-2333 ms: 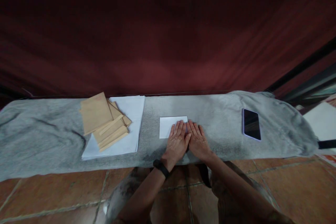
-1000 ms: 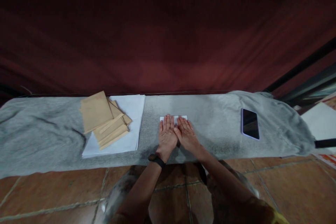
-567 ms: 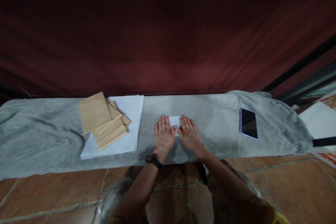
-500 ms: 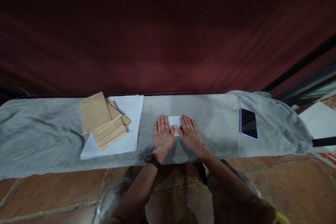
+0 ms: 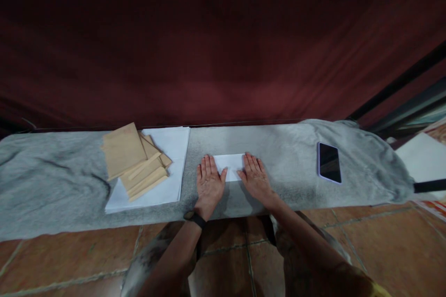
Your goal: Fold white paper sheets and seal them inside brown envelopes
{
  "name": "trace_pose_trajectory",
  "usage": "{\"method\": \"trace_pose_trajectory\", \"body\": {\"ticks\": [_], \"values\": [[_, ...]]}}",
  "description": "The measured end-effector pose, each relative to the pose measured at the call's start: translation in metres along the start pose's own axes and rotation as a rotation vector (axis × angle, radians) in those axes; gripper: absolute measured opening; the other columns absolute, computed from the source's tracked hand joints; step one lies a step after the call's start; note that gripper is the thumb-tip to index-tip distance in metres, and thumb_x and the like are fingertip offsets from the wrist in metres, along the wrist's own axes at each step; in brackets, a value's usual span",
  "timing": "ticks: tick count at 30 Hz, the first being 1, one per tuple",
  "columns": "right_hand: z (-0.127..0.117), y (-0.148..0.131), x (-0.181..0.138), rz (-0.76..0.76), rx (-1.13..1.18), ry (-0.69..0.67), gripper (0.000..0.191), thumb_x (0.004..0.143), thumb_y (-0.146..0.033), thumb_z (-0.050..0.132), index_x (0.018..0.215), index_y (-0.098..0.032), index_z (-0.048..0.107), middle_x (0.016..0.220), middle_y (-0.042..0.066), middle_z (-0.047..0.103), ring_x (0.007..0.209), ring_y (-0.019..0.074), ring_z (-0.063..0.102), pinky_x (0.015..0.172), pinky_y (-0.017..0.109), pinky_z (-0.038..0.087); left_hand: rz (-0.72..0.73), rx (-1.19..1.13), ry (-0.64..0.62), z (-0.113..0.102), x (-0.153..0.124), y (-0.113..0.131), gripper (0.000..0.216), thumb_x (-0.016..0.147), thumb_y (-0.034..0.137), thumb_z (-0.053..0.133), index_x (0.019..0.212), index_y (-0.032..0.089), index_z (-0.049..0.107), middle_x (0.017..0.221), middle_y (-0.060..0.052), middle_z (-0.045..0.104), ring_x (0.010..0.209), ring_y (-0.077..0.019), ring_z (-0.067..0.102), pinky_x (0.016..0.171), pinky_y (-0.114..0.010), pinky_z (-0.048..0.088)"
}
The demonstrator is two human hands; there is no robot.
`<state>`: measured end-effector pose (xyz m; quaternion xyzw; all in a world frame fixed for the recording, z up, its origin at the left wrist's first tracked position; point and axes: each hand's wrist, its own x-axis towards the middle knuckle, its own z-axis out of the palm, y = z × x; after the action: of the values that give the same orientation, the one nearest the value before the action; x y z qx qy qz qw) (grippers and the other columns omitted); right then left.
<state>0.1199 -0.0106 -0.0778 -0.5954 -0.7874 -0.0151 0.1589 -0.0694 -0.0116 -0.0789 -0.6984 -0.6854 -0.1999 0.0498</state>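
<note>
A folded white sheet of paper [image 5: 230, 167] lies flat on the grey cloth in front of me. My left hand [image 5: 210, 181] rests palm down over its left end, fingers stretched out, a dark watch [image 5: 195, 217] on the wrist. Over the right end lies my right hand [image 5: 257, 178], also flat with the fingers pointing away from me. Both hands touch the paper and neither grips it. The paper's middle shows between the thumbs, while its ends are hidden under the palms.
To the left, several brown paper envelopes [image 5: 139, 160] lie on a stack of white sheets [image 5: 174, 144]. A phone [image 5: 329, 162] in a purple case sits on the grey cloth [image 5: 285, 167] to the right. Behind the narrow covered surface hangs a dark red curtain [image 5: 223, 55].
My left hand has slid left and my right hand slightly right, both staying flat. More of the white paper now shows between them.
</note>
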Motion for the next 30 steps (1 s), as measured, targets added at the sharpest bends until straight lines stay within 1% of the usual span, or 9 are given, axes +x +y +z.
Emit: {"method": "trace_pose_trajectory", "body": {"ticks": [3, 7, 12, 17, 21, 23, 25, 28, 30], "values": [[0.001, 0.001, 0.000, 0.001, -0.003, 0.004, 0.063, 0.110, -0.042, 0.033, 0.159, -0.003, 0.035, 0.165, 0.020, 0.037, 0.154, 0.0303, 0.034, 0.126, 0.050, 0.025, -0.008, 0.007, -0.004, -0.002, -0.001, -0.003, 0.073, 0.106, 0.052, 0.033, 0.159, 0.003, 0.033, 0.162, -0.026, 0.039, 0.154, -0.0356, 0.033, 0.124, -0.056, 0.033], [0.002, 0.002, 0.000, -0.006, -0.002, 0.015, 0.065, 0.110, -0.045, 0.033, 0.159, -0.003, 0.036, 0.164, 0.021, 0.039, 0.153, 0.0309, 0.036, 0.125, 0.051, 0.026, -0.011, 0.018, -0.039, -0.007, 0.000, -0.006, 0.071, 0.107, 0.049, 0.033, 0.156, -0.002, 0.037, 0.162, -0.028, 0.037, 0.154, -0.0362, 0.033, 0.125, -0.055, 0.031], [0.001, 0.006, -0.001, 0.001, -0.005, 0.016, 0.063, 0.110, -0.044, 0.032, 0.160, -0.005, 0.037, 0.164, 0.019, 0.040, 0.153, 0.0299, 0.036, 0.125, 0.049, 0.026, -0.032, 0.015, -0.062, -0.008, 0.000, -0.008, 0.066, 0.107, 0.044, 0.034, 0.157, 0.002, 0.037, 0.163, -0.025, 0.038, 0.154, -0.0336, 0.034, 0.126, -0.055, 0.030], [-0.001, 0.011, -0.002, -0.001, -0.015, -0.005, 0.062, 0.110, -0.044, 0.032, 0.159, -0.007, 0.039, 0.164, 0.015, 0.041, 0.152, 0.0305, 0.038, 0.125, 0.048, 0.026, -0.037, 0.015, -0.052, -0.007, -0.001, -0.010, 0.064, 0.107, 0.042, 0.034, 0.157, 0.003, 0.036, 0.162, -0.025, 0.040, 0.153, -0.0347, 0.037, 0.125, -0.057, 0.030], [-0.005, 0.015, 0.000, -0.008, 0.006, -0.020, 0.059, 0.110, -0.040, 0.029, 0.160, -0.011, 0.040, 0.163, 0.013, 0.043, 0.151, 0.0297, 0.039, 0.124, 0.049, 0.028, -0.040, 0.006, -0.029, -0.012, 0.001, -0.008, 0.064, 0.106, 0.040, 0.037, 0.158, 0.003, 0.034, 0.164, -0.024, 0.037, 0.155, -0.0357, 0.031, 0.126, -0.059, 0.028], [-0.009, 0.017, 0.002, -0.010, 0.013, -0.039, 0.057, 0.110, -0.039, 0.028, 0.159, -0.013, 0.042, 0.163, 0.012, 0.044, 0.150, 0.0295, 0.040, 0.124, 0.049, 0.029, 0.013, -0.023, -0.027, -0.017, 0.001, -0.004, 0.063, 0.106, 0.037, 0.038, 0.160, 0.005, 0.032, 0.167, -0.022, 0.032, 0.157, -0.0336, 0.026, 0.128, -0.057, 0.026], [-0.013, 0.020, 0.004, -0.008, 0.015, -0.071, 0.055, 0.110, -0.038, 0.028, 0.157, -0.014, 0.045, 0.163, 0.010, 0.044, 0.150, 0.0298, 0.041, 0.124, 0.050, 0.029, 0.126, -0.074, -0.057, -0.021, -0.001, 0.003, 0.060, 0.106, 0.034, 0.038, 0.160, 0.008, 0.033, 0.168, -0.018, 0.031, 0.159, -0.0303, 0.023, 0.128, -0.054, 0.027], [-0.018, 0.024, 0.009, 0.000, 0.033, -0.125, 0.054, 0.110, -0.035, 0.028, 0.155, -0.015, 0.050, 0.163, 0.010, 0.044, 0.149, 0.0303, 0.042, 0.123, 0.050, 0.031, 0.374, -0.167, -0.177, -0.026, -0.007, 0.017, 0.053, 0.107, 0.033, 0.035, 0.156, 0.012, 0.042, 0.165, -0.013, 0.040, 0.157, -0.0247, 0.030, 0.129, -0.047, 0.030], [-0.021, 0.025, 0.013, 0.019, 0.064, -0.146, 0.054, 0.110, -0.034, 0.027, 0.153, -0.014, 0.051, 0.163, 0.010, 0.044, 0.150, 0.0298, 0.042, 0.123, 0.050, 0.032, 0.498, -0.207, -0.256, -0.027, -0.011, 0.026, 0.052, 0.108, 0.036, 0.035, 0.153, 0.013, 0.045, 0.162, -0.012, 0.045, 0.154, -0.0232, 0.036, 0.128, -0.046, 0.031]]}}
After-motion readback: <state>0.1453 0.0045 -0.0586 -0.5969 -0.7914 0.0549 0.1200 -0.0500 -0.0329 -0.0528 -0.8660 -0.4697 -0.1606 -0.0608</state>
